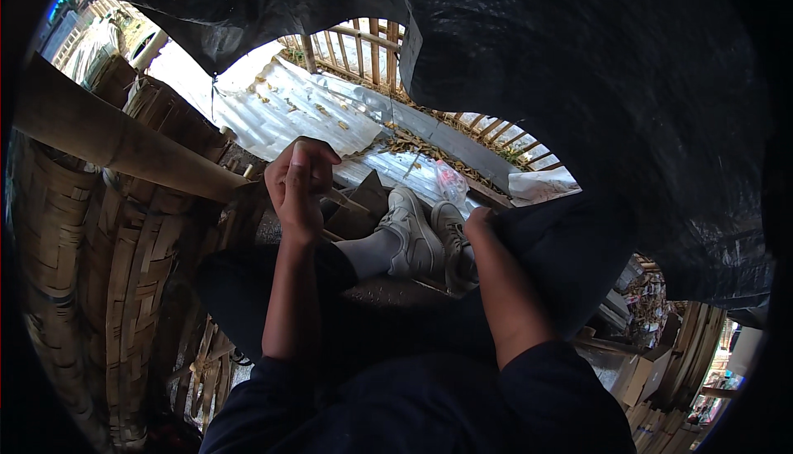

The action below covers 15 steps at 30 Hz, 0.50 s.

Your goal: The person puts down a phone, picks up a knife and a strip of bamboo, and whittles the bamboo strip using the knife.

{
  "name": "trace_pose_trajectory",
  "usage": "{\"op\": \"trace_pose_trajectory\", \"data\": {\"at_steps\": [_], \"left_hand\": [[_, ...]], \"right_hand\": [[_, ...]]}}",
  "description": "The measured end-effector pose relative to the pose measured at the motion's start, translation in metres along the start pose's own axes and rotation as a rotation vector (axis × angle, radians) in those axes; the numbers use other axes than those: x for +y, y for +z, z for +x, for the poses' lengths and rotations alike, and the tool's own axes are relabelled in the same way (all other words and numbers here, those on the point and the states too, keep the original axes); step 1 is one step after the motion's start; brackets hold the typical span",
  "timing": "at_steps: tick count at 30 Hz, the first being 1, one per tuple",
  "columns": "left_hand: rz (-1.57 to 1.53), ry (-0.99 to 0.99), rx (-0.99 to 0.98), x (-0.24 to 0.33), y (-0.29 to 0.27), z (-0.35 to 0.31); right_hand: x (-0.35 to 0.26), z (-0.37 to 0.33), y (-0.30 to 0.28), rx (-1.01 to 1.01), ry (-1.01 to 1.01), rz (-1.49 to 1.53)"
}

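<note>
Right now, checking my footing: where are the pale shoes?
Head view, just right of centre: the pale shoes sit between the left hand and right hand.

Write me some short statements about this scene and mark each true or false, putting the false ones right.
1. The left hand has its fingers curled. True.
2. The right hand appears higher in the picture than the left hand. False: it appears lower.
3. The shoes are bright red. False: they are whitish.
4. Dark sheeting hangs across the top of the view. True.
5. The thick bamboo pole is at the picture's right. False: it is at the left.
</note>
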<state>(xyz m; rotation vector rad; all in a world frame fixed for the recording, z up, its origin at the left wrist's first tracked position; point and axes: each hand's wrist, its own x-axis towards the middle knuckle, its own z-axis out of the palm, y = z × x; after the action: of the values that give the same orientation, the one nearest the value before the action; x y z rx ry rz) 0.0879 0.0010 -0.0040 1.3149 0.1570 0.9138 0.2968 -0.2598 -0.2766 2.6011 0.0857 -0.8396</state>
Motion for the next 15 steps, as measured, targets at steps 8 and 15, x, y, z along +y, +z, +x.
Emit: {"op": "trace_pose_trajectory", "data": {"at_steps": [8, 15], "left_hand": [[0.009, 0.020, 0.026, 0.002, 0.000, 0.004], [0.008, 0.001, 0.096, -0.006, -0.016, 0.001]], "right_hand": [[0.029, -0.005, -0.023, 0.039, -0.011, -0.235], [0.022, -0.087, -0.113, -0.092, -0.301, -0.206]]}}
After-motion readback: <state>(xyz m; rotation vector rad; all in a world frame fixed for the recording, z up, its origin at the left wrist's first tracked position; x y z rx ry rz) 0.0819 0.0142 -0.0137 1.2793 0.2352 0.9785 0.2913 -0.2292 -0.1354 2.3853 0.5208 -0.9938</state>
